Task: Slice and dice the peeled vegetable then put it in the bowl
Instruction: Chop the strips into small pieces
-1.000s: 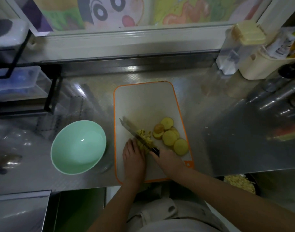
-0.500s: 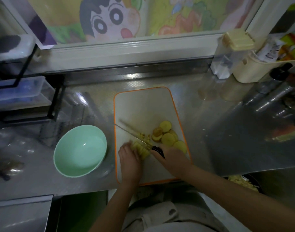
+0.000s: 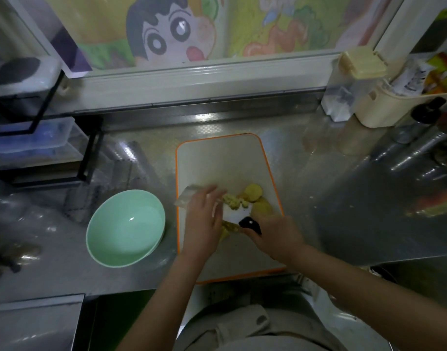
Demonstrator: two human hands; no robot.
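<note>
Lying heaped on the flat of a knife point(image 3: 236, 214) blade, the diced vegetable point(image 3: 233, 200), pale yellow, sits near the middle of an orange-rimmed cutting board point(image 3: 217, 160), with a few more bits loose on the board between the two hands. Uncut round slices point(image 3: 254, 191) wait just beyond it, to the right. The left hand point(image 3: 204, 220) reaches across the blade, its fingers point(image 3: 211, 195) straight and close together, the tips touching the heap's left side. The right hand point(image 3: 275, 236) is wrapped round the black handle. The blade runs from that handle up and left, its blurred tip toward the empty mint-green bowl point(image 3: 126, 228), which stands left of the board on the steel counter point(image 3: 331, 198), nearer the left hand. Half a second earlier the blade stood on edge, cutting, and the left fingers were curled over the pile. The lift to the bowl looks likely next.
</note>
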